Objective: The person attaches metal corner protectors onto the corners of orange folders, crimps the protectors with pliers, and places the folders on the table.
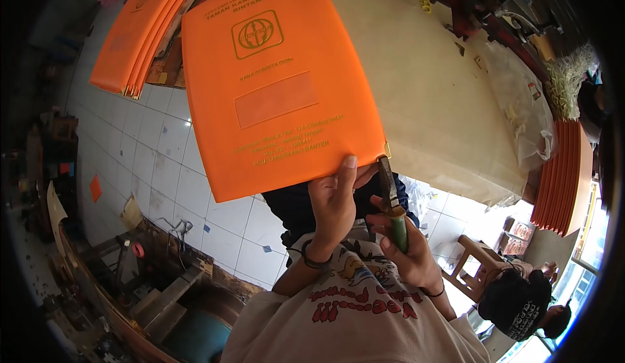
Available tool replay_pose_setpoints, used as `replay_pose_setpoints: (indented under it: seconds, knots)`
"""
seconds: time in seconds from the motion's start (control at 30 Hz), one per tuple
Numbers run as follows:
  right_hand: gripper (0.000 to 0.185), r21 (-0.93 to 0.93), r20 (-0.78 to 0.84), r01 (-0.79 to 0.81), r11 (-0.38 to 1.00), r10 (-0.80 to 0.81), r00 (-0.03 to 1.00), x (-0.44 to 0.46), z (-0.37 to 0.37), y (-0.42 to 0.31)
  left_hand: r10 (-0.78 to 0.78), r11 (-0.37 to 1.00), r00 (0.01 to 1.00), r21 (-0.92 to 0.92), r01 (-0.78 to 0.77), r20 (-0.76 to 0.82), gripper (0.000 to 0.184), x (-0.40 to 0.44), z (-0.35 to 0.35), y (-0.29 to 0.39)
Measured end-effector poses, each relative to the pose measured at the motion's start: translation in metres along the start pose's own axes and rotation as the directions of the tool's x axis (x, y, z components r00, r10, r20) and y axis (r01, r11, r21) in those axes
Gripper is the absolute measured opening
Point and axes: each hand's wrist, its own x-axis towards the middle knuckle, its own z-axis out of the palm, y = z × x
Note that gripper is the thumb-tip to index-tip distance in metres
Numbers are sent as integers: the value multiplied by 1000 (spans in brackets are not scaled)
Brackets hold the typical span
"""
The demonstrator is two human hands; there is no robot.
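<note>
An orange report-book cover [280, 89] with gold lettering, a round emblem and a clear window leans on the table in front of me. My left hand [335, 197] grips its lower edge, thumb on the front face and fingers behind. In my right hand [410, 249] is a pair of pliers [392, 203] with a green handle, the fingers closed around it. The pliers' jaws meet the cover's lower right corner, where a small gold metal corner piece [388, 149] sits. How tightly the jaws press on it cannot be made out.
A stack of orange covers [127, 44] lies at upper left, another pile [560, 174] at far right. The table [430, 89] carries plastic wrap [514, 102]. A wooden stool [472, 268] and a person in black [521, 301] are at lower right, machinery [169, 298] at lower left.
</note>
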Motion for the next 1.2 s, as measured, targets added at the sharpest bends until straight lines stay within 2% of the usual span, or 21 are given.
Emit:
replay_pose_setpoints:
  seconds: [0.13, 0.23, 0.43, 0.6, 0.83, 0.93, 1.03, 1.13, 1.2]
  knots:
    - [47, -12, 5, -39, 999, 39, 999, -1, -3, 0, -6, 1000, 1000, -3, 7, 7, 37, -1, 1, 2]
    - [39, 24, -22, -107, 994, 108, 994, -1, 0, -6, -16, 1000, 1000, 8, 16, -14, 37, -1, 2, 2]
    - [21, -128, -98, 35, 991, -48, 994, 4, 4, -6, -3, 1000, 1000, 30, 4, -17, 36, 0, 1, 0]
    - [15, -191, -155, -52, 980, 22, 988, 5, 5, -5, 12, 1000, 1000, 19, -12, 1, 36, 0, 2, 1]
    - [16, -188, -215, -144, 972, 102, 971, 4, 8, -7, 19, 999, 1000, 33, -18, -15, 35, 0, 1, -2]
    - [21, -169, -123, -17, 986, -4, 992, 3, 5, -2, 20, 999, 1000, 37, -20, -2, 34, -1, 1, -1]
    - [27, -135, -140, -37, 990, 18, 990, 2, 4, -5, 30, 999, 999, 44, -30, -17, 33, -1, 4, 2]
    - [28, -87, -163, 53, 995, -66, 984, -4, -5, 16, 36, 999, 999, 12, -36, 0, 31, 0, 2, 1]
    - [29, 52, -208, -6, 999, 17, 978, -11, -9, 14, 38, 999, 999, 26, -38, 8, 31, 0, 3, 4]
